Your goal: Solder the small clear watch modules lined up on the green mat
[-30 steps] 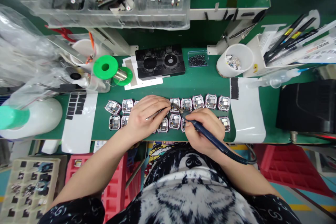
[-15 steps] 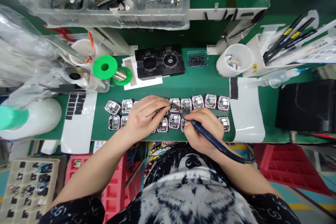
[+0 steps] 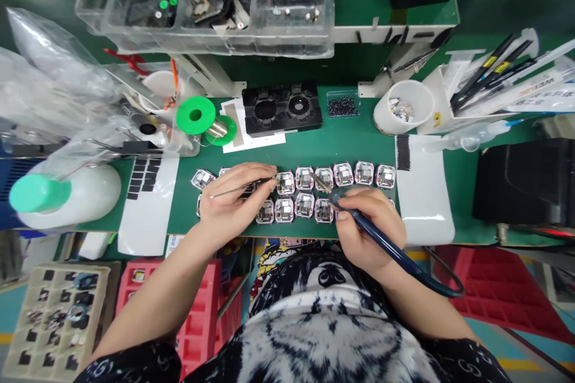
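Two rows of small square watch cases with open circuit boards lie on the green bench, one case (image 3: 304, 205) in the front row near the middle. My left hand (image 3: 231, 206) pinches thin metal tweezers (image 3: 224, 192), fingertips beside a back-row case (image 3: 285, 184). It covers some cases at the left. In my right hand (image 3: 371, 224) is a soldering iron (image 3: 381, 246) with a dark blue handle. Its metal tip points up and left, over the back row between two cases; whether it touches either I cannot tell. My right hand hides part of the front row.
A green solder spool (image 3: 195, 115), a black fixture (image 3: 282, 109) and a clear box of tiny black parts (image 3: 342, 105) stand behind the rows. A white cup (image 3: 404, 108) and black unit (image 3: 523, 182) are at right, a white bottle (image 3: 92, 188) at left. Clear drawers (image 3: 215, 42) hang above.
My hands have moved apart: the left to the left with the tweezers, the right to the right with the soldering iron. The iron's tip has left the case near my left fingertips. The view has shifted slightly.
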`<state>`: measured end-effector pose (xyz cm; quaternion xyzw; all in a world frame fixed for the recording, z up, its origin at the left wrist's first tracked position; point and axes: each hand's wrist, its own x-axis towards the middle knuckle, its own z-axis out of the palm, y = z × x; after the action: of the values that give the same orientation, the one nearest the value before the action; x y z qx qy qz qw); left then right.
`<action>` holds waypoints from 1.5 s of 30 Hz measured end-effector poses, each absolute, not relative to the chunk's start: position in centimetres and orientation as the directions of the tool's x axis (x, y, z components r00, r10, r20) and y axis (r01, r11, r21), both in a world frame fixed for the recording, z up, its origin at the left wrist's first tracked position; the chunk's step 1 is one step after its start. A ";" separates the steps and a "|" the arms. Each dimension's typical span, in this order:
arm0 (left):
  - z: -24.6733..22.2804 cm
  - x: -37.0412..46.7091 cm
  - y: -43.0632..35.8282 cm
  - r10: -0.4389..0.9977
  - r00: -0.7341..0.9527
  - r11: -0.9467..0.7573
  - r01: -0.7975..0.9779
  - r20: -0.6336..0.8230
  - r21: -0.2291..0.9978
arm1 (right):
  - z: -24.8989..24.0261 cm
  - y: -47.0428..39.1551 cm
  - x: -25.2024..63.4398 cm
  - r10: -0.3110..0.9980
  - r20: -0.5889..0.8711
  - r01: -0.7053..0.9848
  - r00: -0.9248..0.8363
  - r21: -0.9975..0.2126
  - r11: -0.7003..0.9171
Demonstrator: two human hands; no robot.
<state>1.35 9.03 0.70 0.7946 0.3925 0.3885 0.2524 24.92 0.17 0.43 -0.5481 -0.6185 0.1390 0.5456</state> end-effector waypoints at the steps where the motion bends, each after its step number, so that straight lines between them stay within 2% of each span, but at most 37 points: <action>1: 0.6 1.1 8.9 0.824 0.385 -0.559 0.429 0.416 0.710 | 0.6 -0.2 25.2 0.823 0.532 0.545 0.201 -0.759 0.357; 5: 0.3 0.5 8.7 0.822 0.379 -0.563 0.432 0.425 0.704 | 1.0 -2.3 26.9 0.773 0.583 0.625 0.250 -0.707 0.331; 11: 0.2 0.3 8.7 0.820 0.394 -0.565 0.443 0.415 0.696 | 0.2 -7.1 29.0 0.686 0.612 0.677 0.394 -0.698 0.234; 17: 0.7 0.1 8.5 0.805 0.426 -0.587 0.468 0.414 0.660 | 0.6 -11.0 26.9 0.759 0.525 0.652 0.384 -0.737 0.180; 24: 0.7 -1.0 8.6 0.821 0.416 -0.562 0.474 0.390 0.678 | 0.5 -6.7 22.8 0.796 0.582 0.518 0.163 -0.737 0.433; 28: 0.6 -1.9 9.1 0.816 0.424 -0.566 0.446 0.394 0.693 | 0.1 -2.1 20.8 0.768 0.638 0.510 0.051 -0.678 0.529; 35: 0.3 -1.2 9.6 0.783 0.477 -0.596 0.389 0.400 0.702 | -0.4 1.5 20.3 0.804 0.586 0.579 0.098 -0.691 0.433; 45: -0.5 -0.7 10.3 0.740 0.553 -0.632 0.376 0.384 0.678 | -0.6 1.5 20.3 0.843 0.518 0.553 0.148 -0.750 0.363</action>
<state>-0.68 10.25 -0.52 0.8385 0.3327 0.3361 0.2706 20.34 1.52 -0.58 -0.5471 -0.6379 0.1379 0.5241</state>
